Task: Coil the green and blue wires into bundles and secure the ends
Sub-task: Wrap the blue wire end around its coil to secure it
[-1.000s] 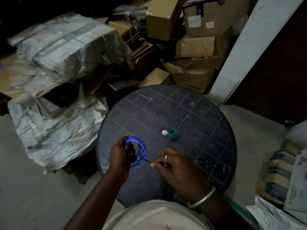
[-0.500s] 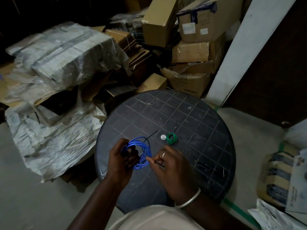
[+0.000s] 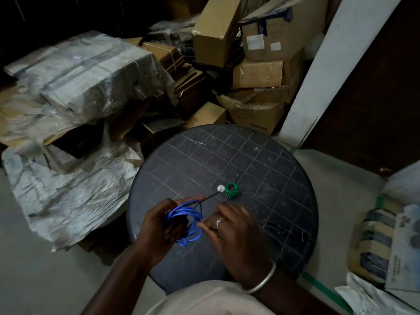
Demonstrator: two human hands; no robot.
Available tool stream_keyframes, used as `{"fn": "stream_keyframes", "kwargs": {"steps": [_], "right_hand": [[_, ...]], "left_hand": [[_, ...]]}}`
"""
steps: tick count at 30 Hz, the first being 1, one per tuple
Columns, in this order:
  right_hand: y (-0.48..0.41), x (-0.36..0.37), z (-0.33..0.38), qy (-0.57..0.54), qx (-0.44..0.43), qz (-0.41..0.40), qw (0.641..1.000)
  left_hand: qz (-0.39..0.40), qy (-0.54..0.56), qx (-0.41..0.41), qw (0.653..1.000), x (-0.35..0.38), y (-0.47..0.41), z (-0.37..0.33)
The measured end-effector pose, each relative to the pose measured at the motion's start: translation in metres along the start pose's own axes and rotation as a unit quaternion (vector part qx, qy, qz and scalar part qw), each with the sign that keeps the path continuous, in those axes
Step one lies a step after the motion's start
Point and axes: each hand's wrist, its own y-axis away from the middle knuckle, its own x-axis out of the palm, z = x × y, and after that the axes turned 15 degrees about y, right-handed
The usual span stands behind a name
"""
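Note:
My left hand [image 3: 162, 225] grips a coil of blue wire [image 3: 192, 220] above the near left part of the round black table [image 3: 272, 183]. A thin black strand [image 3: 210, 197], perhaps a tie, sticks out from the top of the coil toward the table's middle. My right hand [image 3: 229, 233], blurred by motion and wearing a ring, has its fingertips at the coil's right side; its hold is unclear. A small coiled green wire bundle [image 3: 232, 190] lies on the table, with thin black ends pointing away from me.
A small white disc [image 3: 220, 188] lies just left of the green bundle. Cardboard boxes [image 3: 261, 73] and plastic-wrapped packs [image 3: 91, 71] are stacked behind and left of the table. A white pillar [image 3: 336, 71] rises at the right, bags [image 3: 381, 242] lie at far right.
The black strand, first stretched from the coil to my right hand, now points up and away toward the white disc. My right hand has moved in against the blue coil.

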Motion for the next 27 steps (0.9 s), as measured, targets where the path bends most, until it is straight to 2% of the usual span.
{"fn": "stream_keyframes", "kwargs": {"steps": [4,8,14,18,22,27], "right_hand": [[0.003,0.001,0.0,0.012,-0.045,0.007,0.999],[0.004,0.002,0.001,0.021,-0.045,0.033,0.998],[0.002,0.001,0.0,0.025,-0.063,0.05,0.996],[0.004,0.002,-0.001,0.031,-0.076,0.031,0.996],[0.004,0.005,0.0,0.029,-0.086,0.043,0.995],[0.005,0.007,0.001,0.013,-0.058,0.078,0.995]], "left_hand": [[-0.002,0.05,-0.03,0.998,-0.004,0.004,0.007],[-0.012,0.082,-0.04,0.996,-0.008,0.009,0.011],[-0.054,0.078,-0.024,0.995,-0.009,0.011,0.017],[-0.072,0.099,0.007,0.993,-0.012,0.008,0.023],[-0.068,0.13,0.059,0.987,-0.014,0.004,0.026],[-0.054,0.162,0.057,0.984,-0.019,-0.001,0.028]]}}
